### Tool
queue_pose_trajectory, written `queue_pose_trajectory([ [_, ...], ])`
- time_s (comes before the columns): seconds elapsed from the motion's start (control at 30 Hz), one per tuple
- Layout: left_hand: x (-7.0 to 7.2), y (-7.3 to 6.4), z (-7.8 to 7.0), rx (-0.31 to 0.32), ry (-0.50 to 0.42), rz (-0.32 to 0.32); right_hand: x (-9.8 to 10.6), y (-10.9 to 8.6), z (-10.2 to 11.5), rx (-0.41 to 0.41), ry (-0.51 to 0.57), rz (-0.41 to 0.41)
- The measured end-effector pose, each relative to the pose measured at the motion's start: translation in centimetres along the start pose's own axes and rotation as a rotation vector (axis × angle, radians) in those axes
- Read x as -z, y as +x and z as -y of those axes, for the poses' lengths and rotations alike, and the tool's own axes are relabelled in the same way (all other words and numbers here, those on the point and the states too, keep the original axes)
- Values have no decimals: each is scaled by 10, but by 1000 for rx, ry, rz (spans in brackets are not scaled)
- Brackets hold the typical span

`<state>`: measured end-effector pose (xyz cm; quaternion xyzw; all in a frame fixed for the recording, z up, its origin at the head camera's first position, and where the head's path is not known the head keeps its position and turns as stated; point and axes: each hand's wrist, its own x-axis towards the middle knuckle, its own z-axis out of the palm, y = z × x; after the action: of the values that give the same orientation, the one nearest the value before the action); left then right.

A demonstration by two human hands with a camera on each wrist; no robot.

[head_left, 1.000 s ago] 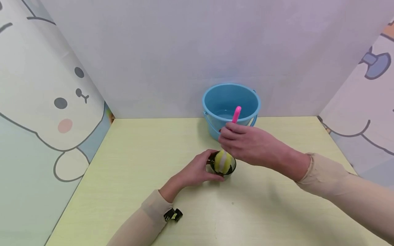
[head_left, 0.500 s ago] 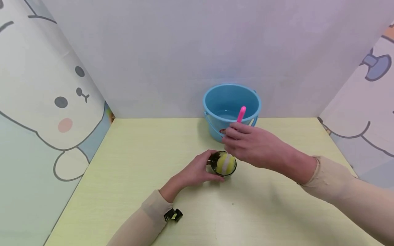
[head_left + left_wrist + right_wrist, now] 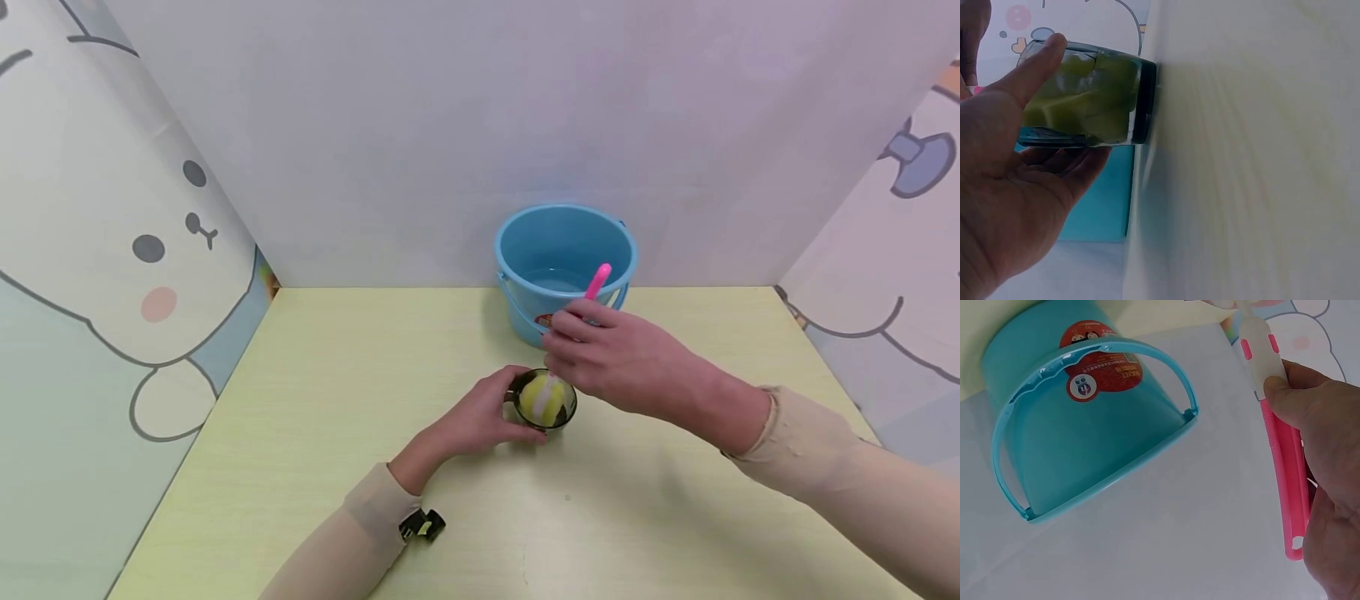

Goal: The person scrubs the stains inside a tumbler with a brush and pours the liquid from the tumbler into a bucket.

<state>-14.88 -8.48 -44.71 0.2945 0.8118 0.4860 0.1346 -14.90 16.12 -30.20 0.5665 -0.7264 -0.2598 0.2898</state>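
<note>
A small dark glass cup (image 3: 546,402) stands on the pale yellow table (image 3: 315,392). My left hand (image 3: 480,417) grips its side, thumb over the glass (image 3: 1085,103) in the left wrist view. A yellow sponge head (image 3: 542,397) fills the cup (image 3: 1079,100). It belongs to a brush with a pink handle (image 3: 597,282), which my right hand (image 3: 607,354) grips just above the cup. The right wrist view shows the pink and white handle (image 3: 1279,425) pinched under my thumb.
A light blue bucket (image 3: 564,250) with water in it stands at the back of the table against the white wall, just behind my right hand; its handle and red label (image 3: 1094,359) show in the right wrist view. Cartoon panels close off both sides.
The pink handle's top has tilted to the right while the sponge head stays in the cup. My left hand and the cup have not moved.
</note>
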Motion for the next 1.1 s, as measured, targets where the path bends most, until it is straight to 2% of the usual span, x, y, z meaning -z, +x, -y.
queue_pose_trajectory([
  [0.3, 1, -1, -3, 15, 11, -1, 2, 0, 1, -22, -44, 1],
  [0.7, 0, -2, -4, 31, 22, -4, 9, 1, -3, -7, -103, 66],
  [1.1, 0, -2, -2, 19, 14, 3, 17, 1, -7, -12, -22, 105],
])
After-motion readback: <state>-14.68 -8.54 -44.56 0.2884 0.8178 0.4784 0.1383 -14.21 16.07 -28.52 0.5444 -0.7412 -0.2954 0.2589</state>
